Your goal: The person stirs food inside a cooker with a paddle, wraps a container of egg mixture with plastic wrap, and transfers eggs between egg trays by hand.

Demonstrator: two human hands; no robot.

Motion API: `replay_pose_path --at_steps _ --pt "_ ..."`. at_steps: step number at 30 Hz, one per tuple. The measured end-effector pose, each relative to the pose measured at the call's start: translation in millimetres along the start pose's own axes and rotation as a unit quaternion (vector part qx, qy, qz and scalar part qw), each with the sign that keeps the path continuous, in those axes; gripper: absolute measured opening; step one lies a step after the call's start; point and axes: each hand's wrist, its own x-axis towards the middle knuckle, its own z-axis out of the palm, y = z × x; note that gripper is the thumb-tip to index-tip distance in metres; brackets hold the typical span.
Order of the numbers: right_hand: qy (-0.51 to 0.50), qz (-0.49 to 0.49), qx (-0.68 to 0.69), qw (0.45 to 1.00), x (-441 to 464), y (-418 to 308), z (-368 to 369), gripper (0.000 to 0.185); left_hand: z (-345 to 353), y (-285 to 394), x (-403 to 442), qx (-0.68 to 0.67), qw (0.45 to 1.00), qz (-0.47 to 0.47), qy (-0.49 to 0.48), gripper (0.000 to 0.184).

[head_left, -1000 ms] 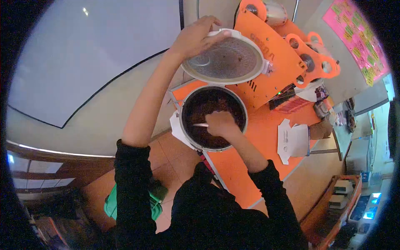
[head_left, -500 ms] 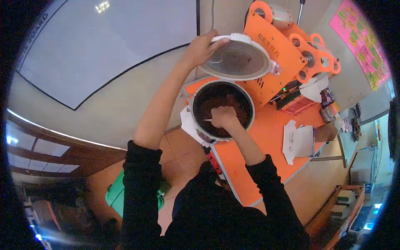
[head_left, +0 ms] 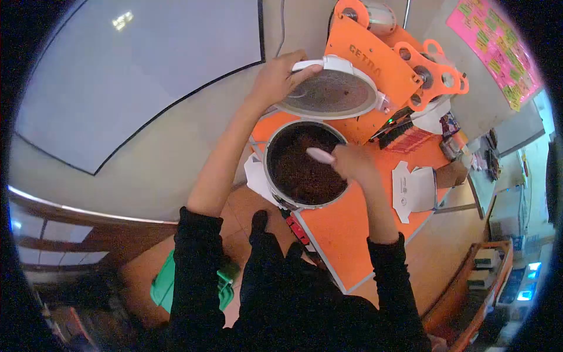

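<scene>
A pale scoop (head_left: 320, 155) is over the dark, grainy contents of a round pot (head_left: 267, 173), its head pointing to about ten o'clock and its long axis running from ten to four; whether it touches the contents cannot be told. The right hand (head_left: 353, 162), at the scoop's four o'clock end, is closed around the handle, slightly blurred. The left hand (head_left: 280, 79) grips the rim of the lid (head_left: 335, 94) at its ten o'clock side, thumb on the face turned to the viewer. The pot's mouth lies uncovered; its rim sits close to the table edge at six to seven o'clock, where a white flap (head_left: 258, 179) juts out at eight. Bare orange table (head_left: 346, 246) spreads from the pot's four to five o'clock, down to a corner. The tilted lid blocks the twelve to one o'clock side, with an orange machine (head_left: 366, 64) behind it at one. Red packs (head_left: 410, 141) lie toward two o'clock, and an opened white carton (head_left: 421, 190) stands between three and four, well apart from the pot.
</scene>
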Motion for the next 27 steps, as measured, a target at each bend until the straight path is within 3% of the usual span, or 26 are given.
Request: replay_pose_path --at_steps 2,3,5,7,10,12,14,16,17,19,22,23,25,27 --pt "0.198 0.017 -0.003 0.980 38 12 9 0.023 0 -4 5 0.001 1.000 -0.009 -0.013 0.053" --pt "0.200 0.032 0.000 0.979 56 13 22 0.023 0 -4 8 0.008 1.000 -0.022 -0.018 0.053" --pt "0.100 -0.017 0.001 0.995 86 4 43 0.022 2 -8 8 0.018 1.000 0.003 -0.005 0.047" --pt "0.159 -0.035 -0.008 0.987 63 -25 56 0.022 -2 -10 7 0.026 0.999 0.024 0.012 0.041" --pt "0.093 0.020 -0.027 0.995 35 -62 43 0.023 -8 -16 5 -0.043 0.999 -0.005 -0.001 0.044" --pt "-0.006 0.085 -0.050 0.995 37 -85 47 0.034 -5 -21 7 -0.010 0.999 0.020 0.026 0.048" --pt "0.031 0.081 -0.016 0.996 51 -79 54 0.033 -5 -22 10 -0.024 0.999 0.020 0.006 0.049" --pt "-0.006 0.072 0.010 0.997 59 -66 26 0.030 -10 -23 13 -0.033 0.999 0.022 -0.018 0.051" --pt "0.031 0.108 0.057 0.992 67 -51 30 0.027 -14 -22 14 -0.034 0.998 0.007 -0.056 0.051" --pt "-0.012 0.154 0.012 0.988 47 -62 -2 0.027 -12 -28 17 -0.044 0.995 -0.009 -0.088 0.052" --pt "0.116 0.164 0.046 0.979 62 -97 66 0.025 -8 -30 16 -0.047 0.997 0.017 -0.057 0.054" --pt "0.119 0.172 0.045 0.977 63 -94 58 0.025 -9 -28 17 -0.041 0.998 0.009 -0.056 0.055" --pt "0.005 0.209 0.051 0.977 55 -87 29 0.026 -10 -29 18 -0.036 0.997 0.003 -0.061 0.055" --pt "0.021 0.228 0.057 0.972 44 -90 21 0.027 -13 -32 20 -0.070 0.993 -0.015 -0.098 0.058"
